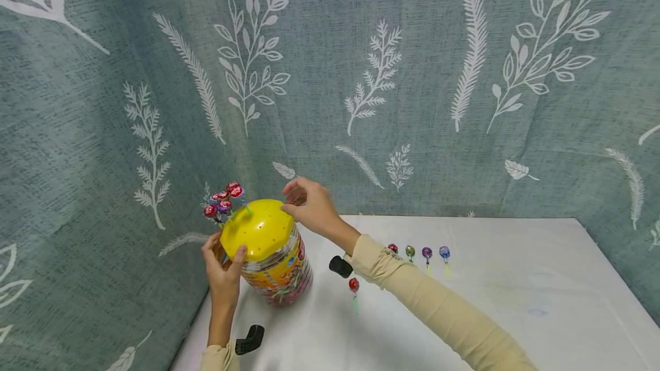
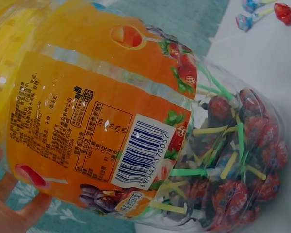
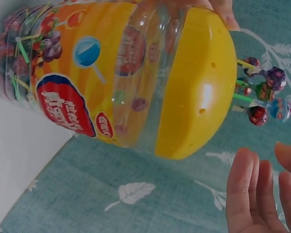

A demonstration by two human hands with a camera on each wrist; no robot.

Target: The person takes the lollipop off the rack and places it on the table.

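Observation:
A clear plastic jar with an orange label and a yellow lid stands on the table, slightly tilted in the head view. Wrapped lollipops stick out of holes at the lid's left side. My left hand holds the jar at its top, the thumb on the lid's near edge and the fingers at the left side. Beside the lid's right edge is my right hand, with nothing held; the right wrist view shows its fingers apart from the lid. More lollipops fill the jar's lower part.
On the white table, a single red lollipop lies right of the jar. Several others lie in a row farther back, partly behind the right sleeve. A green-grey leaf-patterned curtain hangs behind and at the left.

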